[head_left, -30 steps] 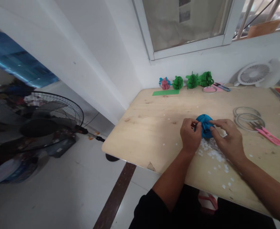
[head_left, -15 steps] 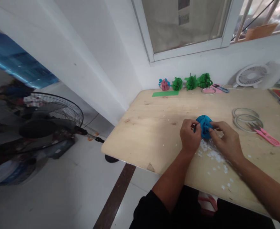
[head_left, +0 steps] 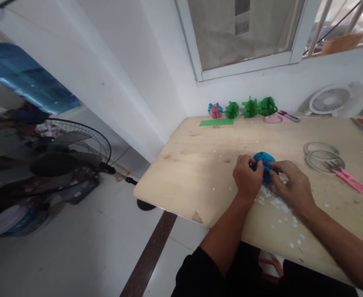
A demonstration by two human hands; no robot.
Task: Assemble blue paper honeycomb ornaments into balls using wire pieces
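Note:
A round blue folded-paper piece (head_left: 264,161) is held just above the wooden table (head_left: 181,173). My left hand (head_left: 247,175) pinches its left side with thumb and fingers. On its right side, my right hand (head_left: 293,183) grips the edge between thumb and index finger. Small white paper bits (head_left: 276,202) lie scattered below and between the hands. To the right rest pink-handled snips (head_left: 350,179), their blades over two overlapping metal rings (head_left: 320,144).
Along the wall stand a pink-and-blue paper ball (head_left: 215,110) and several green ones (head_left: 250,108), behind a green strip (head_left: 216,122). Another ring (head_left: 273,120) and a cutter (head_left: 289,116) lie near a small white fan (head_left: 330,100). A black floor fan (head_left: 73,152) stands left.
Both hands have shifted their fingers slightly on the blue paper, which now looks more tilted and bunched. The camera view has moved a little, so the table contents sit slightly further right.

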